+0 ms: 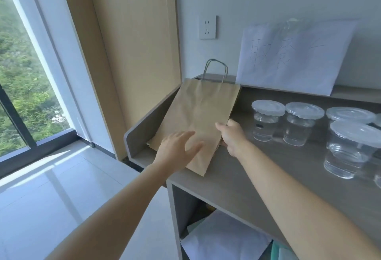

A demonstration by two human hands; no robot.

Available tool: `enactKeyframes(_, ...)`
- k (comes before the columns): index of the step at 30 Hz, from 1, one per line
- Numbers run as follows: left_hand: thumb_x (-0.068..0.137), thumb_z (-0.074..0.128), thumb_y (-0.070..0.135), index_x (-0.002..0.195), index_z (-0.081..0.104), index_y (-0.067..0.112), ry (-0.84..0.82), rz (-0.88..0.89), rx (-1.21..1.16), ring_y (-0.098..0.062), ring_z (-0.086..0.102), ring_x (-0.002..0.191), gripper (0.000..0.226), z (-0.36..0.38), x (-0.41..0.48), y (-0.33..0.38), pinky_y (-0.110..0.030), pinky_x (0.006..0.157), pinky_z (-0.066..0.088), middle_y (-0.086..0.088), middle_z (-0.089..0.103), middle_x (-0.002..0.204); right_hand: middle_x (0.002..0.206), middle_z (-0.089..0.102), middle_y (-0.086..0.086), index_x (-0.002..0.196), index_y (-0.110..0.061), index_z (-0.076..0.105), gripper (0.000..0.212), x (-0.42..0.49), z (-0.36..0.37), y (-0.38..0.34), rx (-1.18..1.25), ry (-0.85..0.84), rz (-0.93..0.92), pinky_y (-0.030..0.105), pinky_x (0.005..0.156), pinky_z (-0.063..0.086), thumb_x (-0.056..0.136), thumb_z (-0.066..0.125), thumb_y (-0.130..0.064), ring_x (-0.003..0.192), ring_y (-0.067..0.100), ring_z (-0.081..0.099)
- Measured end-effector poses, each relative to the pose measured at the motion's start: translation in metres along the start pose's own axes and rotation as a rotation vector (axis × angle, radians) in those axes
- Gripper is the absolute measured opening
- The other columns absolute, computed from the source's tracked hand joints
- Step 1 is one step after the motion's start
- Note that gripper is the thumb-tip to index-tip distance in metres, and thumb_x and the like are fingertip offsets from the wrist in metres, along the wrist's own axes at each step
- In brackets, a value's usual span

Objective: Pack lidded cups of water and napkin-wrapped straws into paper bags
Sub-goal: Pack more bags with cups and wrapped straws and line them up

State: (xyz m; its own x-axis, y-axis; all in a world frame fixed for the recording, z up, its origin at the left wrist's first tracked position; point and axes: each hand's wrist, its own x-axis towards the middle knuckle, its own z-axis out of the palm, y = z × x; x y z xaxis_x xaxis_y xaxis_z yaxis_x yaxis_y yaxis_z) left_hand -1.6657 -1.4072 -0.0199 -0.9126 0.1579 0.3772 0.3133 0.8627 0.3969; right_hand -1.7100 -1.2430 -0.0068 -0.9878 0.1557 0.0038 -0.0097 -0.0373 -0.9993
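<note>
head view: lidded cups (268, 119) near paper bag (198, 115), sign (292, 57) and socket (207, 27) behind

White paper sheet (292, 57): faint handwritten Chinese characters "取餐", third character unclear.

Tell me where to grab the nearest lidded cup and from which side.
Grip the clear wall of the nearest cup below its lid, probably coming from its near left side. It stands upright, the lid overhangs, and other cups crowd it behind and to the right.
</note>
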Motion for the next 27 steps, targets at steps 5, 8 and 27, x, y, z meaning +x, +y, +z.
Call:
enactKeyframes(5, 0.084, 0.066, 0.046, 0.151, 0.015, 0.019, 0.092, -0.302, -0.480, -0.019, 0.032, 0.138, 0.089, -0.032, -0.015, -0.014, -0.038, 0.111, 0.032, 0.001, 0.028, 0.153, 0.101, 0.065, 0.004, 0.108, -0.010, 0.058, 0.018, -0.071, -0.045, -0.005, 0.033, -0.062, -0.038, 0.028, 0.078, 0.049, 0.096, 0.046, -0.003, 0.085, 0.017, 0.061)
enactKeyframes(8, 0.085, 0.070, 0.020, 0.146, 0.028, 0.013, -0.079, -0.389, -1.066, -0.023, 0.056, 0.118, 0.074, -0.041, -0.025, -0.009, -0.041, 0.102, 0.044, -0.008, 0.048, 0.142, 0.098, 0.067, 0.003, 0.105, -0.012, 0.060, 0.017, -0.118, -0.073, -0.004, -0.027, -0.113, 0.041, 0.028, 0.075, 0.053, 0.097, 0.046, -0.006, 0.085, 0.015, 0.064)
enactKeyframes(27, 0.095, 0.040, -0.004, 0.106, 0.067, 0.010, -0.706, -0.204, -1.555, -0.019, 0.070, 0.082, 0.032, -0.016, -0.174, 0.093, -0.034, 0.079, 0.054, -0.007, 0.073, 0.096, 0.131, 0.046, -0.001, 0.136, -0.026, 0.035, 0.070, -0.282, -0.092, -0.017, 0.082, 0.411, 0.175, 0.036, 0.068, 0.057, 0.080, 0.062, -0.057, 0.111, 0.025, 0.053)
